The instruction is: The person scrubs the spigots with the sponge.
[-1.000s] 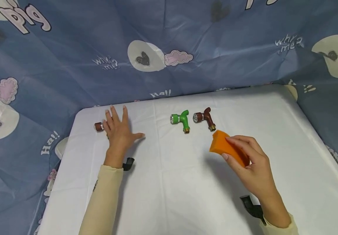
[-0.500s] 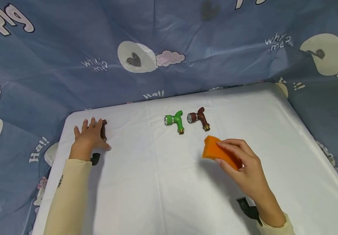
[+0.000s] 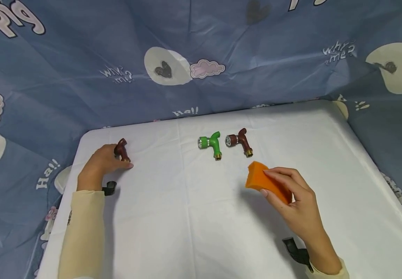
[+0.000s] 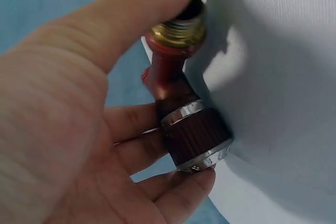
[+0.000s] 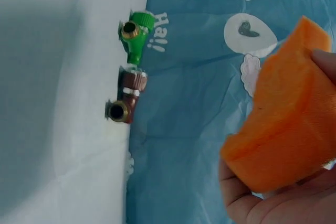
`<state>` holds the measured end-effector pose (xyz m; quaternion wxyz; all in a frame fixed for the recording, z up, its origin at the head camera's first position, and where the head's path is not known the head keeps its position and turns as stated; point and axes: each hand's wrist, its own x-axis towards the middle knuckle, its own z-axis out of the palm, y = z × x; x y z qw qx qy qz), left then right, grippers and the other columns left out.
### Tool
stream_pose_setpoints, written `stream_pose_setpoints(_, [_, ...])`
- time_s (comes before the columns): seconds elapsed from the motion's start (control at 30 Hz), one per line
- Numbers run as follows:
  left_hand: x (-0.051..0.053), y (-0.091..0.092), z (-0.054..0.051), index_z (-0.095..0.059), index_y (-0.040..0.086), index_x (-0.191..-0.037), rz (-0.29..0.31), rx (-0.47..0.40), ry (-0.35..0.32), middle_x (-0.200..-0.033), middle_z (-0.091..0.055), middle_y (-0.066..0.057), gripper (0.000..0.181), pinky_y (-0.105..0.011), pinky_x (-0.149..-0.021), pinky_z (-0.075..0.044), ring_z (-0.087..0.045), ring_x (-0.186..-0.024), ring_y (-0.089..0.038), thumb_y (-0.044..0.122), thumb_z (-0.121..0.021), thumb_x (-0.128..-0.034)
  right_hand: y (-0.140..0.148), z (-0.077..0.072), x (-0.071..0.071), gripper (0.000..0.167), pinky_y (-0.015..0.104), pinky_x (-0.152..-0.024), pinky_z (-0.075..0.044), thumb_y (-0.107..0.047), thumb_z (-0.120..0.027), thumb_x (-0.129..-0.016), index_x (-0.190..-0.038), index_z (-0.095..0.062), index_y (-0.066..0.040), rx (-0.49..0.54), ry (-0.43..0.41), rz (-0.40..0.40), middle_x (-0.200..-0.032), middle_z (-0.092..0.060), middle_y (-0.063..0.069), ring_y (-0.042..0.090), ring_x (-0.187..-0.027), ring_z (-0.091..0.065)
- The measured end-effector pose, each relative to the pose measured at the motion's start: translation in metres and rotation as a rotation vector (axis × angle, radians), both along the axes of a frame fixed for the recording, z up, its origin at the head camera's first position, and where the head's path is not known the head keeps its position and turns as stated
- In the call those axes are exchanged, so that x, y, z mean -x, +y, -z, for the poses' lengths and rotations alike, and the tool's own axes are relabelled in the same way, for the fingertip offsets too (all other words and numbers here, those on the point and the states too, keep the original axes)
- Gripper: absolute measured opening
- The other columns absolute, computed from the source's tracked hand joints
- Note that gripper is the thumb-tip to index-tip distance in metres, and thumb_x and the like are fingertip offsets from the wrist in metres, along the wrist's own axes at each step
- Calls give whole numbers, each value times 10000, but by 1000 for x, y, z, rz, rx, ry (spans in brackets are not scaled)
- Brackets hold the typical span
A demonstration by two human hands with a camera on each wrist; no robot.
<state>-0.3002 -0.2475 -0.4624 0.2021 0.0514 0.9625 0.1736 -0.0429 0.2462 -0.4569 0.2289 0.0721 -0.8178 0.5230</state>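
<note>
Corner tap (image 3: 122, 150) — dark red-brown, over at the far left of the white table (image 3: 190, 217) — and the left hand (image 3: 97, 161) has it. Closer in, the thumb lies across the brass threaded end (image 4: 177, 34) while the fingers bend in at the ribbed knob (image 4: 197, 135); the hand is closed only to the tap's length, seemingly because gripping both ends steadies so awkward a shape. Whether it still touches the cloth, I can't tell.

Over to the right, the right hand (image 3: 302, 197) pinches an orange sponge (image 3: 270, 183), thumb on the near side, fingers on the far side, spread no wider than the block. It bows under the squeeze — soft stuff, presumably — and its shadow falls on the table, so it's held up off the surface.

Between the hands, towards the far edge, lie the green tap (image 3: 212, 144) and the second brown tap (image 3: 240, 142), close but apart, knobs left, brass ends near: matching angles that suggest deliberate placing.
</note>
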Motion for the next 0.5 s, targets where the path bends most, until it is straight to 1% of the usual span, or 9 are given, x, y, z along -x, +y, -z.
stream_pose_setpoints(0.07, [-3,2,0,-619,7,-1057,-13,-30,23,-1183,-568,-251,555,-593,-890,-460,-510,-1069,-418,465,-860,-857,-2,1,0,545,169,-881,-534,208,-813,-753,-1242,-743,-21,43,35,-21,-1274,-639,132,209,-1127,-626])
stream_pose_setpoints(0.1, [-4,5,-1,-619,12,-1076,-19,-50,36,-1181,-571,-243,570,-587,-890,-464,-514,-1072,-411,494,-841,-868,-4,2,1,550,173,-888,-536,223,-806,-746,-1241,-739,-7,63,49,-31,-1272,-637,149,216,-1127,-629])
stream_pose_setpoints(0.13, [-6,7,-3,-611,13,-1154,-25,-79,43,-1205,-570,-244,626,-593,-900,-466,-519,-1098,-412,535,-817,-877,-5,3,1,556,177,-892,-538,236,-799,-740,-1241,-734,4,81,60,-42,-1270,-634,162,224,-1127,-629])
stream_pose_setpoints(0.17, [-9,10,-5,-589,5,-1278,-36,-122,35,-1267,-566,-255,707,-612,-941,-465,-520,-1155,-421,564,-789,-893,-7,3,2,558,181,-894,-541,243,-796,-736,-1240,-732,11,97,66,-53,-1268,-633,170,229,-1128,-629])
stream_pose_setpoints(0.23, [-16,18,-12,-479,29,-1502,-52,-241,20,-1405,-534,-256,850,-634,-1042,-435,-498,-1302,-421,588,-745,-920,-11,4,2,555,190,-898,-546,246,-794,-734,-1237,-728,21,121,74,-76,-1262,-632,180,236,-1128,-629])
stream_pose_setpoints(0.27, [-21,22,-16,-397,49,-1582,-60,-320,13,-1478,-500,-248,897,-638,-1090,-406,-467,-1374,-413,581,-726,-939,-13,4,3,553,194,-899,-548,244,-795,-733,-1236,-727,24,128,78,-87,-1259,-633,182,239,-1129,-629])
stream_pose_setpoints(0.33, [-30,31,-25,-251,86,-1663,-77,-502,1,-1585,-431,-207,924,-608,-1166,-351,-400,-1471,-368,524,-698,-984,-17,4,4,545,204,-899,-554,240,-793,-739,-1235,-727,24,140,84,-110,-1259,-635,183,245,-1132,-629])
stream_pose_setpoints(0.4, [-40,42,-33,-272,91,-1659,-60,-698,22,-1618,-411,-172,801,-490,-1200,-355,-398,-1489,-306,408,-664,-1037,-22,4,5,539,215,-912,-556,232,-793,-743,-1237,-726,26,148,93,-134,-1263,-637,186,250,-1140,-631])
stream_pose_setpoints(0.5, [-54,61,-39,-329,30,-1623,2,-1025,44,-1604,-432,-175,632,-334,-1165,-403,-463,-1445,-261,277,-573,-1095,-29,3,6,528,230,-930,-555,206,-797,-759,-1246,-724,17,149,105,-173,-1272,-640,183,254,-1147,-634])
